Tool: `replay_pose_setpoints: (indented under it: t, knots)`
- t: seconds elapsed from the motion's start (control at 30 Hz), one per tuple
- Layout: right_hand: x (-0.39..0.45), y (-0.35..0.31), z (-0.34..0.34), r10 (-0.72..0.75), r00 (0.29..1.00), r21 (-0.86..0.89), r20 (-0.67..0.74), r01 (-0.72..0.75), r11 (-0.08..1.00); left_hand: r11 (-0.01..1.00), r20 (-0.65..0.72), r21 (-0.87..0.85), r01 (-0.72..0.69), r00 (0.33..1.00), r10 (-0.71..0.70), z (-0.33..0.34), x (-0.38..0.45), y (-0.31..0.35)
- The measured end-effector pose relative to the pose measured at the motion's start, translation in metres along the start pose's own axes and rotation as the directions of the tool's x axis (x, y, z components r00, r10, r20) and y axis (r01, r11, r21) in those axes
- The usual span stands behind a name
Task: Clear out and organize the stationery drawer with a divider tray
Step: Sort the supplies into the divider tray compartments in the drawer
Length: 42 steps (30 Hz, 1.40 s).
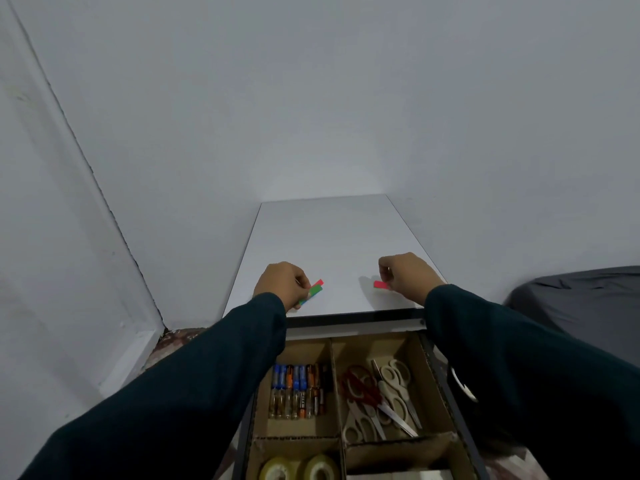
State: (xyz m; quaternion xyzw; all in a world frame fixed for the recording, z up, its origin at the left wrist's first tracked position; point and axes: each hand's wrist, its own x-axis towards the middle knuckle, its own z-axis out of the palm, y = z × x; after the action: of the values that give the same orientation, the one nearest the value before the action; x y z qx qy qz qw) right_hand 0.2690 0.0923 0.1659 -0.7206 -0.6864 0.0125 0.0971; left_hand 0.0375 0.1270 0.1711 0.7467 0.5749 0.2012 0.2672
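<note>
The left hand [282, 284] pinches a small stack of coloured sticky strips [313, 291] over the white cabinet top [329, 244]. The right hand [405, 275] pinches 1 pink strip [380, 284] there. Below, the cardboard divider tray [334, 372] in the open drawer holds batteries [299, 389], scissors [379, 396] and 2 tape rolls [299, 469].

Dim, bluish, soft light; wide-angle bending at edges, slightly blurred throughout.
</note>
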Motion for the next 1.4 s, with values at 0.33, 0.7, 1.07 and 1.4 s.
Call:
replay_pose_setpoints:
  t: [0.33,0.7,1.07,1.4]
  knots:
    - [-0.014,-0.010,0.006,0.017,1.000,0.045,0.005,-0.017,0.999,0.867,0.055,0.483,-0.120,0.993,0.107,0.014,-0.004,0.004]
    - [-0.024,-0.019,0.007,0.102,0.995,0.114,-0.018,-0.099,0.989,0.900,0.053,0.421,-0.109,0.994,0.096,0.017,-0.006,0.005]
    - [-0.096,-0.034,-0.001,0.162,0.987,0.348,0.003,-0.153,0.925,0.999,0.063,0.033,0.012,0.998,-0.014,0.024,-0.070,0.001]
    - [-0.163,-0.035,0.016,0.202,0.978,0.373,0.061,-0.210,0.904,0.953,0.166,-0.236,0.189,0.974,-0.152,0.052,-0.140,-0.014]
